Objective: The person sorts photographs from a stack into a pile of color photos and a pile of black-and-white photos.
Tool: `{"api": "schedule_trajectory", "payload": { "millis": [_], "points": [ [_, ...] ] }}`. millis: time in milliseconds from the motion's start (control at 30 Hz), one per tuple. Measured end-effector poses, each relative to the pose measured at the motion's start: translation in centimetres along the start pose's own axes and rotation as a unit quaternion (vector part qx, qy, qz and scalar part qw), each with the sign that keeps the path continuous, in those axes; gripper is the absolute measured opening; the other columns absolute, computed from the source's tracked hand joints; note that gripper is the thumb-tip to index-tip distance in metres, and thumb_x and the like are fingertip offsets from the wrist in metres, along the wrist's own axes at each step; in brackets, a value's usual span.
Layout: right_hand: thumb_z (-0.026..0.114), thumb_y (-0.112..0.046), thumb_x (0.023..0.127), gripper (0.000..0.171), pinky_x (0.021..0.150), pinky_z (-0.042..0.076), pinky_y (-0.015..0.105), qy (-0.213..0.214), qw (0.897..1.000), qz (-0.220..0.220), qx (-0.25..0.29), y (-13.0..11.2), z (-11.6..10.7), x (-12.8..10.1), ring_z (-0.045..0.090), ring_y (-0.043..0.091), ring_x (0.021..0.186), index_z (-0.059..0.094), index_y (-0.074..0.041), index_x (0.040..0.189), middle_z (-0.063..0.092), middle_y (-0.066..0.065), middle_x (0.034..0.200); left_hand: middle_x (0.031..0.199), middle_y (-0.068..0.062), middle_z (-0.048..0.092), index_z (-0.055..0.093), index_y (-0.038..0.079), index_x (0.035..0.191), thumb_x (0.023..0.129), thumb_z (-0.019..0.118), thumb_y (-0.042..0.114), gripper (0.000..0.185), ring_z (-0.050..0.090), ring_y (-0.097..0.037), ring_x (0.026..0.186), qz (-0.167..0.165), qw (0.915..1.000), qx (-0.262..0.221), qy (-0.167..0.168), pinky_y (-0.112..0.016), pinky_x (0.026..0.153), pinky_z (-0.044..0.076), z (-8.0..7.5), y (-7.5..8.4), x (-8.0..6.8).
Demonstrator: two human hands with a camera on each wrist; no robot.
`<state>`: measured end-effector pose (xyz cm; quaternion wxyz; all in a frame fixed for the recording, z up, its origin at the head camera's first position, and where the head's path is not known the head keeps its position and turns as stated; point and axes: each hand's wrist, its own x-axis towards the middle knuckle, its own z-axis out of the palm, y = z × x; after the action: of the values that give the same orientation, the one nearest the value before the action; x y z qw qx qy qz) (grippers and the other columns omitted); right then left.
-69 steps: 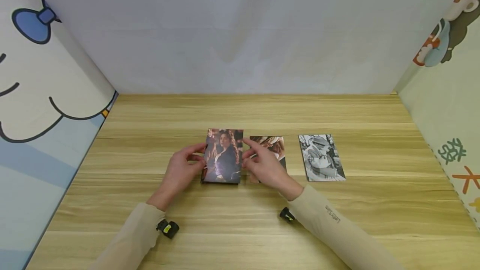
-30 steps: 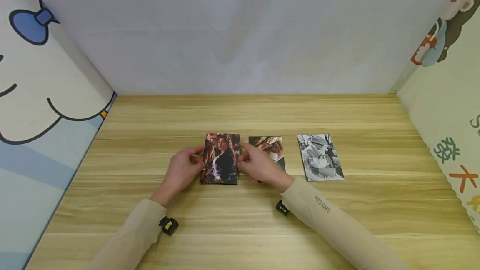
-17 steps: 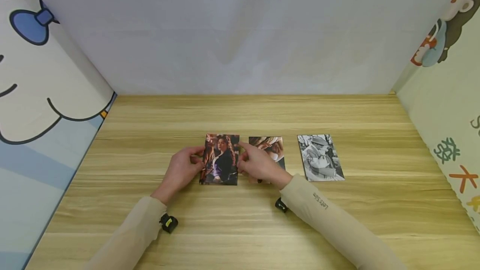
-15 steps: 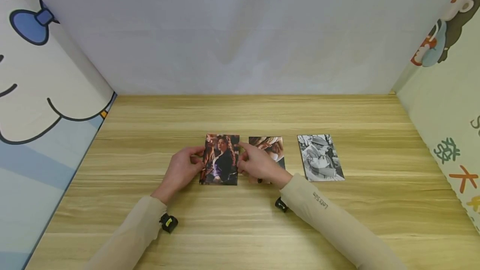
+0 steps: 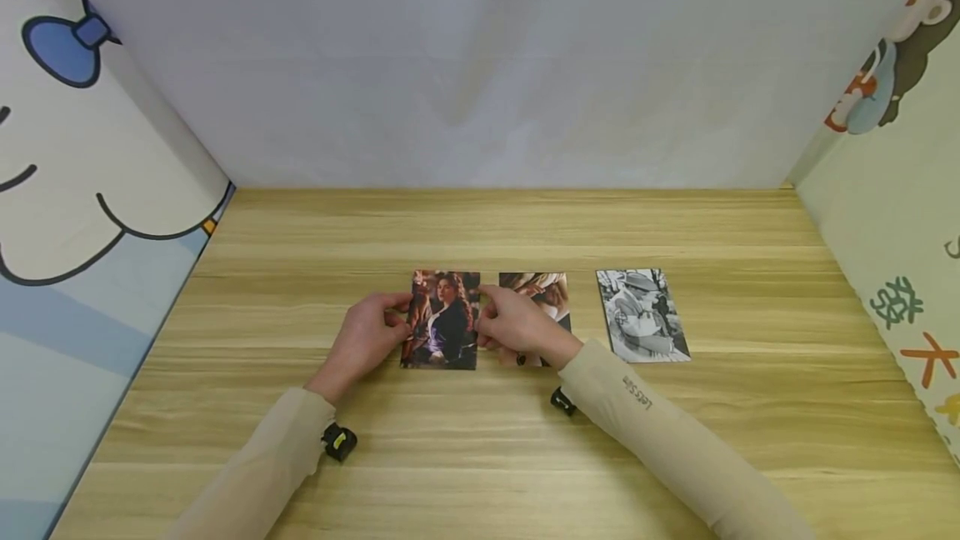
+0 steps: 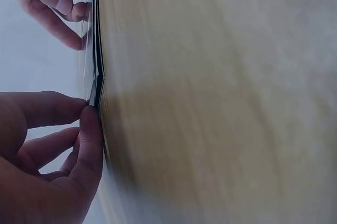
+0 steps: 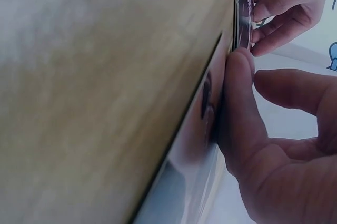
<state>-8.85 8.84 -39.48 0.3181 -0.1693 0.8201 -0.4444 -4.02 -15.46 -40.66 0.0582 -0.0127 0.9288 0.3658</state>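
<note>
Thing: colour photo print (image 5: 441,319), portrait format, a dark-haired figure in dark clothes shown on it.
Pose: held low over the wooden table by both side edges.
Place: leftmost in a row of three.

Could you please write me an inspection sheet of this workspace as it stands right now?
Surface: wooden table, light grain.
Job's things: colour photo of a dark-haired woman, held by its side edges; the wrist views show it is a thin stack.
Clutter: second colour photo, partly hidden by the right hand; black-and-white photo lying flat further right.
Grippers: left hand pinches the stack's left edge; right hand pinches its right edge.
Cables: nothing seen; a small black device sits at each wrist.
Surroundings: white back panel; cartoon-printed side panels.
</note>
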Motion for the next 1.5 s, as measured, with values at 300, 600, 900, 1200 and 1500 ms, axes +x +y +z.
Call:
{"api": "schedule_trajectory", "payload": {
  "millis": [300, 600, 900, 1200, 1500],
  "points": [
    [0.053, -0.007, 0.105, 0.065, 0.058, 0.053, 0.029, -0.002, 1.0, -0.001, 0.008, 0.0, 0.0, 0.1, 0.069, 0.02, 0.074, 0.024, -0.004, 0.164, 0.07, 0.007, 0.091, 0.121, -0.021, 0.07, 0.06, -0.009, 0.138, 0.086, 0.067, -0.005, 0.052, 0.07, -0.026, 0.094, -0.014, 0.9999, -0.004, -0.001, -0.035, 0.078, 0.056, -0.1, 0.1, -0.1],
    [0.054, -0.01, 0.105, 0.058, 0.062, 0.057, 0.032, 0.038, 0.998, -0.035, 0.033, 0.2, -0.6, -1.1, 0.071, 0.021, 0.074, 0.035, -0.001, 0.159, 0.069, 0.01, 0.099, 0.124, -0.021, 0.069, 0.062, -0.005, 0.138, 0.091, 0.063, 0.006, 0.048, 0.07, -0.033, 0.106, -0.026, 0.9975, -0.056, 0.034, -0.045, 0.088, 0.058, 0.2, 0.6, -0.6],
    [0.057, -0.011, 0.103, 0.051, 0.07, 0.058, 0.037, 0.108, 0.991, -0.077, 0.03, 0.7, -2.0, -3.2, 0.07, 0.026, 0.09, 0.048, 0.0, 0.152, 0.067, 0.014, 0.117, 0.124, -0.019, 0.07, 0.066, -0.002, 0.135, 0.094, 0.063, 0.002, 0.041, 0.069, -0.033, 0.11, 0.014, 0.9854, -0.151, 0.076, -0.043, 0.094, 0.058, 1.2, 2.8, -0.8],
    [0.061, -0.008, 0.098, 0.052, 0.092, 0.057, 0.045, 0.157, 0.983, -0.094, 0.014, 2.4, -3.4, -5.3, 0.068, 0.03, 0.111, 0.053, 0.0, 0.148, 0.066, 0.018, 0.127, 0.126, -0.018, 0.07, 0.065, -0.002, 0.133, 0.096, 0.067, 0.001, 0.037, 0.07, -0.03, 0.113, 0.042, 0.9774, -0.195, 0.07, -0.041, 0.094, 0.058, 3.3, 5.2, -1.4],
    [0.067, -0.012, 0.099, 0.053, 0.097, 0.056, 0.049, 0.19, 0.976, -0.096, -0.043, 4.0, -4.6, -6.6, 0.064, 0.038, 0.116, 0.052, 0.004, 0.146, 0.064, 0.022, 0.13, 0.137, -0.021, 0.063, 0.055, -0.006, 0.143, 0.096, 0.065, -0.001, 0.048, 0.066, -0.034, 0.121, 0.065, 0.9719, -0.226, 0.014, -0.041, 0.098, 0.056, 5.1, 6.7, -1.4]
  ]
}}
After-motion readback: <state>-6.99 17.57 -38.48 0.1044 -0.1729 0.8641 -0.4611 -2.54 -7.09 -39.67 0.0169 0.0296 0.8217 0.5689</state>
